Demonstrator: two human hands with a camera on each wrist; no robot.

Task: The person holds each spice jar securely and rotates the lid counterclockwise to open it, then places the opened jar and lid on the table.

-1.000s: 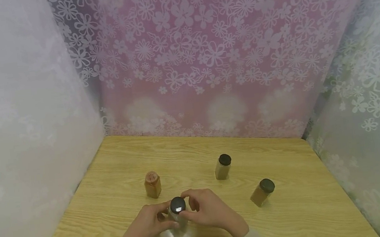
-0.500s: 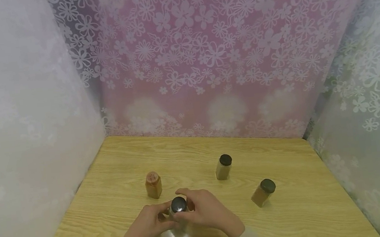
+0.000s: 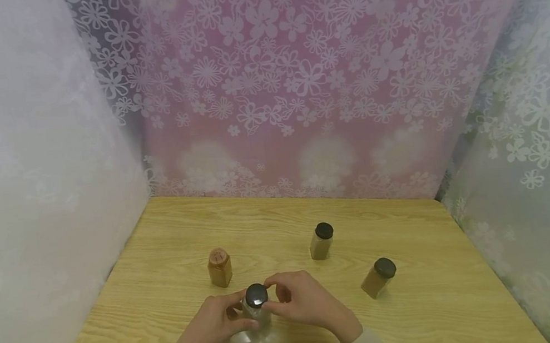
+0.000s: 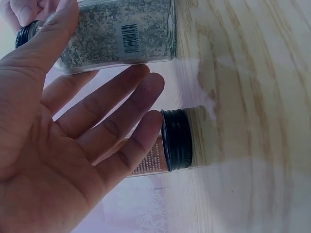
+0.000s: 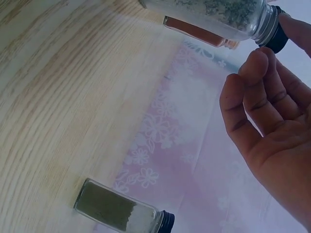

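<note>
In the head view my left hand [image 3: 212, 323] grips a glass spice jar [image 3: 256, 317] upright, thumb on the near side and forefinger on the far side. The left wrist view shows grey-green flakes and a barcode on this spice jar [image 4: 116, 36], with the other fingers spread loosely. My right hand [image 3: 306, 302] pinches the jar's black lid [image 3: 256, 295] between thumb and forefinger. The right wrist view also shows the right hand [image 5: 277, 111] at the lid [image 5: 276, 36]. Whether the lid is loose cannot be told.
An uncapped orange spice jar [image 3: 220, 268] stands beyond the left hand. A black lid [image 4: 177, 140] appears in front of it in the left wrist view. Two black-capped jars, one olive-green [image 3: 321, 242] and one brown [image 3: 378, 278], stand on the wooden table [image 3: 444, 299]; patterned curtains [image 3: 298, 152] surround it.
Half a second ago my right thumb reached further left across the lid's front; now it is back at the right side, as one second ago. The left hand keeps its grip.
</note>
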